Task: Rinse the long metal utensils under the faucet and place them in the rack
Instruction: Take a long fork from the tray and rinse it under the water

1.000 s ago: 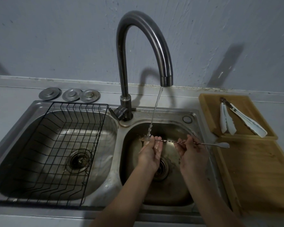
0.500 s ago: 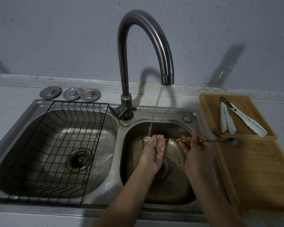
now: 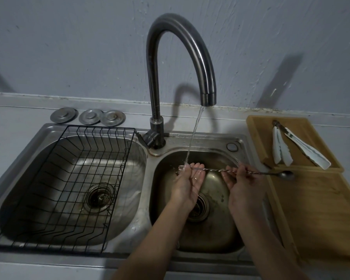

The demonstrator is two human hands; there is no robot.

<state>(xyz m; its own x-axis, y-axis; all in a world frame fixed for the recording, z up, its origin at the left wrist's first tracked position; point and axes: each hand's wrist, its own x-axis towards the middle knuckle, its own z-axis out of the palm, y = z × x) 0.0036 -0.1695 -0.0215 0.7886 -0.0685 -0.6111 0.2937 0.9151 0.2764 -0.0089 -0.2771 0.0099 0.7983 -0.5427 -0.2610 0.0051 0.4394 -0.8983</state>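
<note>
A long twisted metal bar spoon (image 3: 214, 169) lies level over the right sink basin (image 3: 216, 235), its bowl (image 3: 287, 175) out over the wooden board. My right hand (image 3: 240, 178) pinches its shaft near the middle. My left hand (image 3: 188, 178) is cupped around its left end, where the water stream (image 3: 194, 134) from the curved faucet (image 3: 182, 47) falls. A black wire rack (image 3: 73, 178) sits in the left basin with nothing in it.
White-tipped metal tongs (image 3: 303, 146) lie on a wooden tray (image 3: 261, 138) at the right, behind a wooden board (image 3: 321, 219). Three metal drain covers (image 3: 88, 116) rest on the counter behind the rack. A grey wall rises behind the sink.
The spoon has slid a little to the right, its bowl now farther over the board. Both hands stay on it under the running water.
</note>
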